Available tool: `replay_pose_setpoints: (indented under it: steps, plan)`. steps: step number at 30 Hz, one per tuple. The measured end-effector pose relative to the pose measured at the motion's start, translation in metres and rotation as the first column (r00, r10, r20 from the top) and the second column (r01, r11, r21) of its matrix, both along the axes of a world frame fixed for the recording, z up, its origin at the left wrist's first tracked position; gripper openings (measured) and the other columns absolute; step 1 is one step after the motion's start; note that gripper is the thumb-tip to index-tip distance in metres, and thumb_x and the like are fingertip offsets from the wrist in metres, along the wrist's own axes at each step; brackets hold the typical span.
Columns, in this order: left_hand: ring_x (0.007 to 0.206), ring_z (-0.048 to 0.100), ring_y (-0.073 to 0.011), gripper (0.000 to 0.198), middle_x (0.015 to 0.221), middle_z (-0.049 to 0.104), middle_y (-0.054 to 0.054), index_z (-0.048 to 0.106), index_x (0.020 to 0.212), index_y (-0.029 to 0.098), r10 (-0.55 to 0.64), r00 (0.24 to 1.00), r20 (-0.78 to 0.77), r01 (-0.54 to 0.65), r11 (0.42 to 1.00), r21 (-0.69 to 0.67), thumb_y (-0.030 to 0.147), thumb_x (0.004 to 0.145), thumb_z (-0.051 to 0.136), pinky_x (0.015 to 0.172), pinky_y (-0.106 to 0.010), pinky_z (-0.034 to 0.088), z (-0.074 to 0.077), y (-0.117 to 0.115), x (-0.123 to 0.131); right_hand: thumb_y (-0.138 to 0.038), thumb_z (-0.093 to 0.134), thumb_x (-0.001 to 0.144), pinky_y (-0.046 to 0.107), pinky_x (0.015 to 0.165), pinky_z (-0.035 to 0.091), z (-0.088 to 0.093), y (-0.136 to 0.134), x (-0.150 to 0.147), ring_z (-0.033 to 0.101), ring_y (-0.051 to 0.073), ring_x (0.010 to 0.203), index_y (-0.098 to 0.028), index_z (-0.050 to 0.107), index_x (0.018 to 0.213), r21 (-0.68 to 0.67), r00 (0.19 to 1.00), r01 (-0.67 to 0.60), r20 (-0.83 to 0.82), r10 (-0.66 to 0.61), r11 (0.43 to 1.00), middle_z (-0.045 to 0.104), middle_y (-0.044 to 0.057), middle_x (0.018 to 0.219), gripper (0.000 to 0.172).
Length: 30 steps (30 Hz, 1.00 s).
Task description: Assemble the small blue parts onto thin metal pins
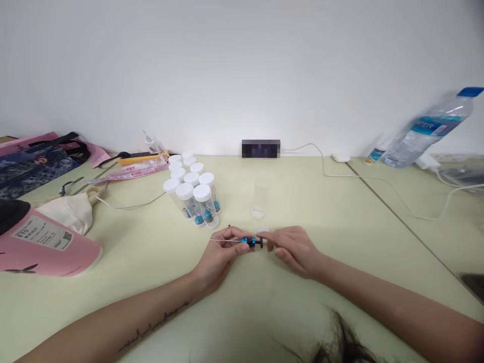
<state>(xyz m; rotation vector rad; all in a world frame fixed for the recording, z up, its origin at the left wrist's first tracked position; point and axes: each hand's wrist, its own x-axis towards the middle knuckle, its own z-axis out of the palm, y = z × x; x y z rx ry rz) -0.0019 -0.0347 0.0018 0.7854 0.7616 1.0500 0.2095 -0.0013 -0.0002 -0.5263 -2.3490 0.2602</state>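
Note:
My left hand pinches a small blue and black plunger-like tool between thumb and fingers. A thin metal shaft points left from it, and a black knob sits at its right end. My right hand is at that knob, index finger stretched out and touching or nearly touching it, thumb apart. Behind the fingertips a white cap lies partly hidden on the table. Farther back stands a clear, lidless tube. Several clear tubes with white caps stand grouped to the left, with blue-ended pieces inside some.
A pink cup leans in at the left, by a cream pouch and bags. A dark display stands against the wall. A white cable runs right toward a water bottle and a small bottle.

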Motion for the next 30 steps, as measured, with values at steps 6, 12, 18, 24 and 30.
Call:
replay_pose_setpoints:
  steps: [6, 12, 18, 24, 30]
  plan:
    - [0.073, 0.062, -0.0123, 0.016, 0.080, 0.069, -0.003, 0.064, 0.080, 0.014, -0.008, 1.000, -0.006, 0.008, 1.000, 0.000, 0.017, 0.069, 0.074, 0.072, -0.025, 0.046, 0.0024, -0.0013, 0.0008, -0.034, 0.020, 0.099, 0.024, 0.060, 0.046, 0.0041, -0.0016, -0.0008, 0.059, 0.013, 0.062, -0.012, 0.048, 0.123, 0.081, 0.999, -0.039, -0.026, 0.041, 0.996, 0.063, 0.004, 0.070, 0.043]
    - [0.073, 0.062, -0.0120, 0.017, 0.083, 0.069, -0.003, 0.064, 0.079, 0.016, 0.022, 1.000, 0.018, -0.022, 1.000, -0.022, 0.018, 0.067, 0.075, 0.074, -0.025, 0.045, 0.0017, -0.0002, 0.0014, -0.033, 0.021, 0.099, 0.024, 0.057, 0.045, 0.0034, -0.0004, -0.0004, 0.057, 0.013, 0.059, -0.012, 0.044, 0.130, 0.090, 0.999, -0.044, 0.005, 0.044, 0.995, 0.061, 0.003, 0.068, 0.044]
    - [0.073, 0.062, -0.0132, 0.019, 0.079, 0.069, -0.004, 0.065, 0.081, 0.015, -0.026, 1.000, -0.012, 0.025, 0.999, -0.030, 0.019, 0.066, 0.076, 0.073, -0.026, 0.046, 0.0020, -0.0003, 0.0011, -0.031, 0.024, 0.098, 0.024, 0.059, 0.044, -0.0002, 0.0015, 0.0002, 0.057, 0.013, 0.059, -0.013, 0.050, 0.122, 0.041, 1.000, -0.012, 0.022, 0.011, 0.999, 0.061, 0.003, 0.068, 0.039]
    - [0.074, 0.062, -0.0121, 0.016, 0.078, 0.069, -0.003, 0.065, 0.080, 0.015, -0.027, 0.999, -0.017, 0.026, 0.999, -0.029, 0.017, 0.067, 0.075, 0.073, -0.024, 0.046, 0.0034, 0.0003, 0.0011, -0.034, 0.019, 0.099, 0.024, 0.055, 0.043, 0.0045, -0.0010, -0.0005, 0.056, 0.014, 0.058, -0.012, 0.042, 0.132, 0.141, 0.997, -0.081, 0.011, 0.081, 0.987, 0.061, 0.004, 0.068, 0.046]
    - [0.074, 0.062, -0.0127, 0.018, 0.081, 0.069, -0.003, 0.064, 0.080, 0.015, -0.011, 1.000, -0.007, 0.011, 0.999, -0.038, 0.018, 0.067, 0.075, 0.073, -0.025, 0.046, 0.0029, 0.0004, 0.0009, -0.035, 0.019, 0.099, 0.024, 0.057, 0.044, 0.0014, 0.0006, -0.0012, 0.057, 0.013, 0.058, -0.012, 0.039, 0.134, 0.091, 0.997, -0.037, 0.066, 0.031, 0.995, 0.060, 0.002, 0.067, 0.046]
